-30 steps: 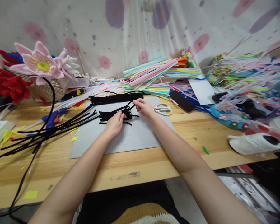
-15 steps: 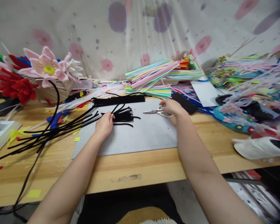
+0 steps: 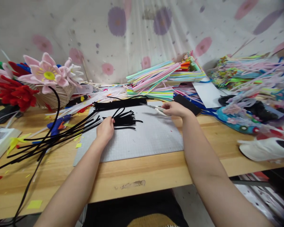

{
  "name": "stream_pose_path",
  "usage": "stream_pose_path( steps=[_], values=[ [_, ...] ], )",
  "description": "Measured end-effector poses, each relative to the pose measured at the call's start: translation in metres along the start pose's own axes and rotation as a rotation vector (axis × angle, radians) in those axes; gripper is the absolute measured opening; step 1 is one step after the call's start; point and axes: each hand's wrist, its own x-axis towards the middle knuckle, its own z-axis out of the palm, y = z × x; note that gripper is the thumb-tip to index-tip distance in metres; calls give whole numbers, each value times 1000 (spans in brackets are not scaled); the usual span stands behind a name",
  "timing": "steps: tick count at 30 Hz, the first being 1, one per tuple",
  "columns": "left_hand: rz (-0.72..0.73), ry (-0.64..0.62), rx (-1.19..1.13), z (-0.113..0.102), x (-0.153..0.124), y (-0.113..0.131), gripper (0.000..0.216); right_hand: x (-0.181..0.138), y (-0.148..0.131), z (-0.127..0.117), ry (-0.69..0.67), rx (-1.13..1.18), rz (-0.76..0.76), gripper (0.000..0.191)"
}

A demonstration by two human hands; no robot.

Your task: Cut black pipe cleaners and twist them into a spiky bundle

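My left hand (image 3: 105,128) is closed at the near end of a bunch of short black pipe cleaners (image 3: 123,119) on the grey cutting mat (image 3: 142,142). Longer black pipe cleaners (image 3: 68,130) fan out leftward from beside that hand across the table. In my right hand (image 3: 176,109) are scissors with white handles (image 3: 159,109), their blades pointing left, close to the right end of a second black bundle (image 3: 120,103). That bundle lies along the mat's far edge. My fingers partly hide the scissor handles.
Pastel pipe cleaners (image 3: 153,75) are heaped at the back. Fuzzy flowers (image 3: 46,74) and a blue glue gun (image 3: 58,124) are on the left, with a black cable (image 3: 38,160) crossing the table. A black block (image 3: 186,104) and a white spool (image 3: 265,148) are on the right.
My right hand has picked the scissors up from the mat, and their blades have moved toward the far black bundle. My left hand stays at the near bunch. The view has shifted slightly.
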Motion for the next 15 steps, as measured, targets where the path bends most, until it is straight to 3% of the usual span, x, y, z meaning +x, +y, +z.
stream_pose_path(
  steps=[2,6,8,12,15],
  values=[
    [-2,13,0,0,1,0,28,0,-15,5,5,342,-87,15],
    [-1,49,-3,0,0,1,28,6,-50,34,-77,972,-105,32],
    [-11,63,-6,-1,0,2,28,7,-65,53,-259,1159,-114,50],
    [-102,70,6,-1,2,0,30,6,-81,86,-843,1253,-42,78],
    [-155,62,32,0,4,0,30,8,-82,100,-1088,1303,-56,88]
  ],
)
